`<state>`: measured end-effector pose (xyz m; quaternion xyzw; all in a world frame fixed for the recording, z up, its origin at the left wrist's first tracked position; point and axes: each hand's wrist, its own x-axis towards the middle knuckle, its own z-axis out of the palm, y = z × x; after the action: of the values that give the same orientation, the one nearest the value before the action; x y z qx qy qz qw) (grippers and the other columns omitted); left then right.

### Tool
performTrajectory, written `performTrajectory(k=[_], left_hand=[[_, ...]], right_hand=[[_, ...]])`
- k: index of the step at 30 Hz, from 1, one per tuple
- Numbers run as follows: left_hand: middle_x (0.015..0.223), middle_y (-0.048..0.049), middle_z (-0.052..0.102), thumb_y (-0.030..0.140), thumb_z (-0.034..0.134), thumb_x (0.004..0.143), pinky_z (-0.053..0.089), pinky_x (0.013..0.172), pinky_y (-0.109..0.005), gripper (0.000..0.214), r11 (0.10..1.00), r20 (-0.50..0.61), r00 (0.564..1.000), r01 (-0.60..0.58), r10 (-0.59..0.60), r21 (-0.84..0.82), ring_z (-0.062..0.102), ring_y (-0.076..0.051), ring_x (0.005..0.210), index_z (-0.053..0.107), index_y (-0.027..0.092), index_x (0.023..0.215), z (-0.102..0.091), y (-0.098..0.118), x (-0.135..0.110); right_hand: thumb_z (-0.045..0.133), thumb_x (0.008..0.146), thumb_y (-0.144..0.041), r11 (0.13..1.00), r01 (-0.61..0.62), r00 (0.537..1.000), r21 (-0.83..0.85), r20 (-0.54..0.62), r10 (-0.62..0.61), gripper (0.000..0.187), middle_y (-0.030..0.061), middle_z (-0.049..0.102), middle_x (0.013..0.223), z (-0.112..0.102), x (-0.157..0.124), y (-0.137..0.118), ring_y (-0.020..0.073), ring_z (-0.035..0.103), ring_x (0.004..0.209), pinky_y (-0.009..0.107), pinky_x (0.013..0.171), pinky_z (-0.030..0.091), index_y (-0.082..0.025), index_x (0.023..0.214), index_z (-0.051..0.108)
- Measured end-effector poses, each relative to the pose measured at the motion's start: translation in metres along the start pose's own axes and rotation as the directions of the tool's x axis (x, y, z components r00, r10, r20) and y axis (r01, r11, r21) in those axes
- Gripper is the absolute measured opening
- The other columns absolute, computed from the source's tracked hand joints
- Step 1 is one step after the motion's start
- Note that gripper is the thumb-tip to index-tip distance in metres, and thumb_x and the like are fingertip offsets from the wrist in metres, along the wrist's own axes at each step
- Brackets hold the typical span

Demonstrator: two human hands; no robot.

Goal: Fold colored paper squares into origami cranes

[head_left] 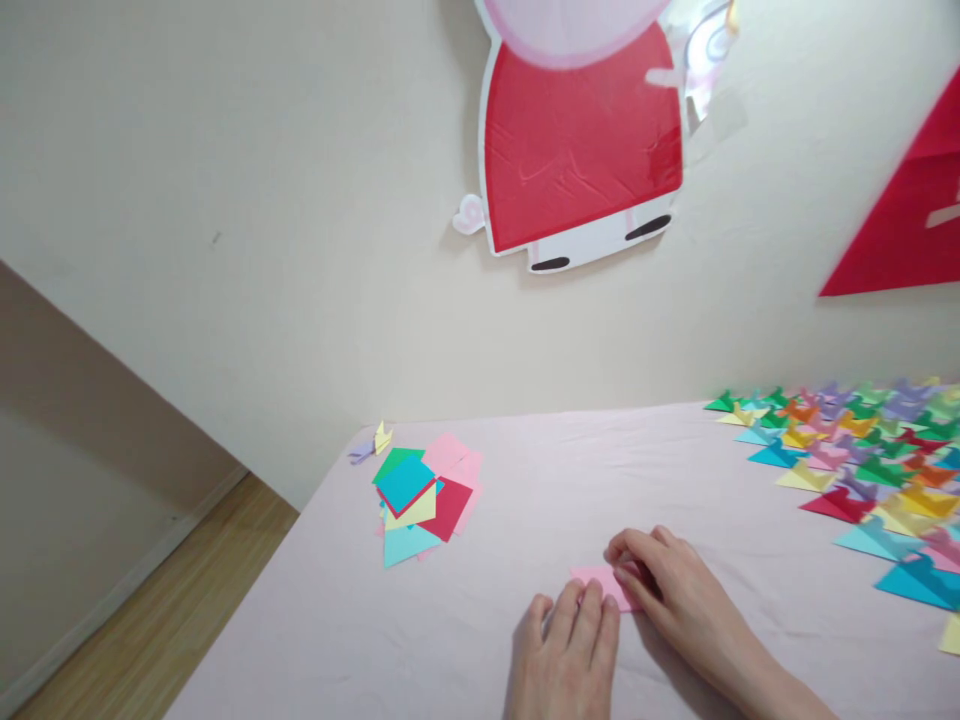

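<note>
A small pink piece of paper (609,588) lies on the cloth-covered table, partly hidden by both hands. My left hand (564,640) is palm down, its fingers stretched out, with fingertips resting on the paper's near left edge. On the paper's right end is my right hand (675,590), its thumb and curled fingers closed in a pinch there. The paper looks folded, but the hands cover too much to make out the folds.
Loose coloured paper squares (416,500) are piled at the left. Behind them are small folded pieces (371,444). Rows of folded paper birds (870,470) fill the right side. A pale wall (300,330) bounds the table's back, carrying a red cartoon cutout (585,140).
</note>
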<state>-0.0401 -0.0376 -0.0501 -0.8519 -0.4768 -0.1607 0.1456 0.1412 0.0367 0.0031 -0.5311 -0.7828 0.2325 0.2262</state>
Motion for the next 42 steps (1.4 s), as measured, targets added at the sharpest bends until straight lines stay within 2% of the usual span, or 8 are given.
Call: performTrajectory(k=[7, 18, 22, 24, 32, 36, 39, 42], left_hand=[[0.134, -0.0013, 0.062, 0.028, 0.048, 0.098, 0.042, 0.088, -0.035, 0.031, 0.997, -0.041, 0.998, -0.046, 0.048, 0.058, 0.056, -0.024, 0.116, 0.061, 0.025, 0.125, 0.009, -0.007, 0.0], [0.1, -0.0018, 0.075, 0.019, 0.058, 0.093, 0.041, 0.09, -0.036, 0.016, 0.982, -0.254, 0.955, -0.121, 0.156, 0.149, 0.067, -0.021, 0.093, 0.071, 0.027, 0.094, 0.029, -0.013, 0.017], [0.091, 0.0015, 0.076, 0.017, 0.059, 0.089, 0.04, 0.096, -0.036, 0.021, 0.985, -0.617, 0.776, -0.03, 0.131, 0.172, 0.068, -0.017, 0.08, 0.063, 0.022, 0.07, 0.037, -0.02, 0.018], [0.089, 0.0013, 0.075, 0.023, 0.063, 0.088, 0.04, 0.098, -0.036, 0.021, 0.982, -0.667, 0.734, 0.007, 0.123, 0.19, 0.069, -0.017, 0.082, 0.06, 0.022, 0.068, 0.041, -0.024, 0.015], [0.102, -0.0025, 0.075, 0.038, 0.066, 0.086, 0.047, 0.089, -0.036, 0.017, 0.979, -0.493, 0.87, 0.078, 0.025, 0.187, 0.068, -0.022, 0.093, 0.065, 0.025, 0.074, 0.04, -0.033, -0.002], [0.126, -0.0119, 0.066, 0.068, 0.065, 0.077, 0.052, 0.086, -0.046, 0.055, 0.991, -0.26, 0.958, 0.132, -0.123, 0.019, 0.064, -0.032, 0.107, 0.068, 0.021, 0.104, 0.008, -0.032, 0.016], [0.143, -0.0117, 0.053, 0.052, 0.07, 0.083, 0.047, 0.099, -0.05, 0.066, 0.98, -0.15, 0.969, 0.193, -0.197, -0.04, 0.054, -0.032, 0.124, 0.051, 0.019, 0.137, -0.012, -0.031, 0.044], [0.147, -0.0084, 0.049, 0.037, 0.067, 0.089, 0.044, 0.104, -0.048, 0.061, 0.993, -0.108, 0.989, 0.098, -0.105, -0.067, 0.048, -0.028, 0.13, 0.044, 0.022, 0.143, -0.018, -0.031, 0.073]], right_hand=[[0.044, 0.093, -0.028, 0.999, 0.03, 0.999, -0.017, -0.037, -0.031, 0.021, 0.0061, 0.069, 0.09, 0.006, -0.004, 0.004, 0.0258, 0.058, 0.085, 0.04, 0.078, 0.043, -0.026, 0.093, 0.065], [0.057, 0.084, -0.04, 0.999, 0.018, 0.996, -0.045, -0.083, -0.022, 0.032, 0.0104, 0.065, 0.119, 0.023, -0.016, 0.015, 0.0323, 0.059, 0.107, 0.049, 0.088, 0.047, -0.031, 0.113, 0.068], [0.055, 0.084, -0.039, 0.998, 0.065, 0.996, 0.0, -0.064, -0.065, 0.042, 0.0128, 0.064, 0.124, 0.022, -0.016, 0.032, 0.0322, 0.058, 0.111, 0.05, 0.095, 0.047, -0.026, 0.123, 0.065], [0.055, 0.085, -0.039, 0.996, 0.076, 0.995, 0.043, -0.061, -0.073, 0.045, 0.0137, 0.064, 0.126, 0.018, -0.015, 0.038, 0.0317, 0.058, 0.115, 0.05, 0.1, 0.045, -0.024, 0.126, 0.063], [0.052, 0.084, -0.038, 0.951, 0.072, 0.997, 0.302, -0.058, -0.057, 0.044, 0.0116, 0.067, 0.125, 0.007, -0.017, 0.048, 0.0284, 0.06, 0.117, 0.043, 0.103, 0.047, -0.027, 0.126, 0.062], [0.052, 0.074, -0.027, 0.929, 0.035, 0.998, 0.369, -0.058, -0.015, 0.043, 0.0094, 0.068, 0.119, 0.001, -0.015, 0.039, 0.0272, 0.06, 0.115, 0.041, 0.104, 0.046, -0.025, 0.114, 0.066], [0.048, 0.065, -0.02, 0.942, 0.029, 0.999, 0.334, -0.028, -0.021, 0.037, 0.008, 0.07, 0.103, -0.005, -0.01, 0.027, 0.0269, 0.062, 0.103, 0.042, 0.097, 0.048, -0.023, 0.097, 0.068], [0.043, 0.064, -0.016, 0.937, 0.042, 0.999, 0.348, -0.01, -0.041, 0.039, 0.0061, 0.068, 0.095, -0.012, -0.006, 0.019, 0.0246, 0.061, 0.094, 0.039, 0.088, 0.049, -0.023, 0.095, 0.067]])
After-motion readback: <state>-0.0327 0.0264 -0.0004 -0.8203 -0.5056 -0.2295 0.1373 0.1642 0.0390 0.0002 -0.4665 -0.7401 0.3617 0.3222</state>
